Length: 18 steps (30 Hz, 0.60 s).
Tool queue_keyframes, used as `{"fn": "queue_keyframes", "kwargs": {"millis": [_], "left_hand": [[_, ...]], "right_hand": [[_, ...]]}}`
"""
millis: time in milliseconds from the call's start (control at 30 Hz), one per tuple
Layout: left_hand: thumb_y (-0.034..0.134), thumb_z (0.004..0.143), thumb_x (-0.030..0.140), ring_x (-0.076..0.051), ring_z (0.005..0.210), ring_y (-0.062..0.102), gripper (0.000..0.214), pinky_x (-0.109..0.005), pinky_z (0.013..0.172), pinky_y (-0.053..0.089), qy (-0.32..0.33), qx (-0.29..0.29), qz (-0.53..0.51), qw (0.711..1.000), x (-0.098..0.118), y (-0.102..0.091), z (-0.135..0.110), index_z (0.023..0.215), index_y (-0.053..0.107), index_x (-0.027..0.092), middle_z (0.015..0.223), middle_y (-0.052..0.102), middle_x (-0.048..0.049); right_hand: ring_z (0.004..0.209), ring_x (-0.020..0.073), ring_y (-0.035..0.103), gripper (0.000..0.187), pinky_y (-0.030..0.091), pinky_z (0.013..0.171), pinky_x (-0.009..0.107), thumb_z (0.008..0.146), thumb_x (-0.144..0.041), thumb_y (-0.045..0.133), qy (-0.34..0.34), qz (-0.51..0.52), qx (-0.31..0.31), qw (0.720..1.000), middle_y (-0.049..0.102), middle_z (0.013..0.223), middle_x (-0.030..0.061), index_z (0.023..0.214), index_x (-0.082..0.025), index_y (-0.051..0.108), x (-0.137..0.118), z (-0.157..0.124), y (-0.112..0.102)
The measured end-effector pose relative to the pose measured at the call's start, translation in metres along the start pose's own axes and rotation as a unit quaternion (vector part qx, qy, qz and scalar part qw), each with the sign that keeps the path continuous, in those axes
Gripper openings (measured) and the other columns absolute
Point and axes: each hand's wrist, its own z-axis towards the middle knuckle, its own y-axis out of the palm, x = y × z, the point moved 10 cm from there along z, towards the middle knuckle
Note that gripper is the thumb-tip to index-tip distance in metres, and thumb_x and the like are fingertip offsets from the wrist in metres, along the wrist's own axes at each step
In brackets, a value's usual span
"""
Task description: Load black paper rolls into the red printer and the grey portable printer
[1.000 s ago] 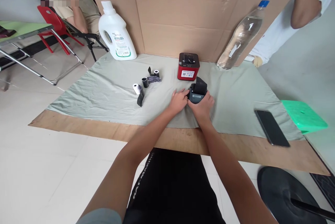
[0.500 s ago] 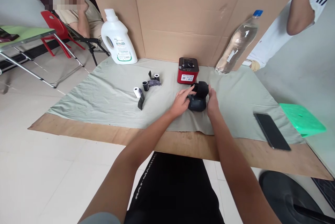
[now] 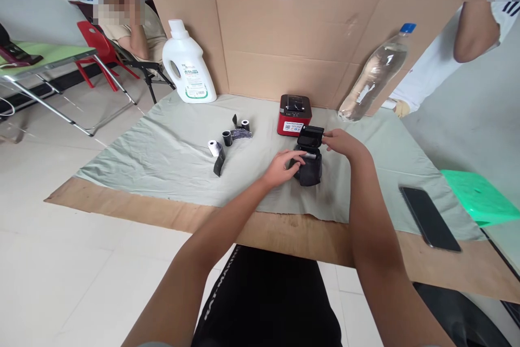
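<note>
A small black printer (image 3: 303, 172) stands on the cloth with its lid (image 3: 311, 135) raised. A roll with a pale end (image 3: 311, 155) lies in its opening, and a dark strip (image 3: 311, 175) hangs over the front. My left hand (image 3: 283, 167) is at the printer's left side, its fingers stretched over the opening and its thumb apart below them. My right hand (image 3: 343, 142) has its fingertips closed at the right edge of the raised lid. Directly behind stands a red and black printer-like box (image 3: 294, 115).
Several small rolls with dark tails (image 3: 227, 137) lie left of centre. A white detergent bottle (image 3: 189, 63) and a tilted water bottle (image 3: 376, 73) lean on the cardboard screen (image 3: 284, 38). A phone (image 3: 429, 218) lies right, by a green stool (image 3: 479, 195). Two people are beyond the screen.
The black roll held above the printer between both hands is now down in its opening, with its strip over the front. My right hand has moved up and back to the lid.
</note>
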Motion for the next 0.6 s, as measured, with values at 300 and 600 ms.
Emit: {"fn": "queue_keyframes", "kwargs": {"millis": [300, 600], "left_hand": [[0.065, 0.092, 0.022, -0.017, 0.098, 0.071, 0.039, -0.032, 0.098, 0.049, -0.079, 0.050, -0.082, 0.992, -0.026, -0.010, 0.002, 0.131, 0.067, 0.020, 0.100, 0.081, -0.0040], [0.071, 0.092, 0.031, -0.019, 0.098, 0.071, 0.047, -0.032, 0.093, 0.049, -0.074, 0.098, -0.128, 0.984, -0.034, -0.023, 0.004, 0.136, 0.062, 0.020, 0.099, 0.080, -0.0050]], "right_hand": [[0.093, 0.0251, 0.072, 0.028, 0.053, 0.082, 0.032, 0.076, -0.018, 0.071, -0.084, -0.145, -0.048, 0.985, 0.082, 0.100, 0.0028, 0.098, -0.024, 0.087, -0.015, 0.003, 0.032], [0.091, 0.0248, 0.068, 0.024, 0.047, 0.076, 0.032, 0.074, -0.021, 0.078, -0.069, -0.215, -0.031, 0.974, 0.079, 0.101, 0.0070, 0.098, -0.025, 0.085, -0.012, 0.012, 0.048]]}}
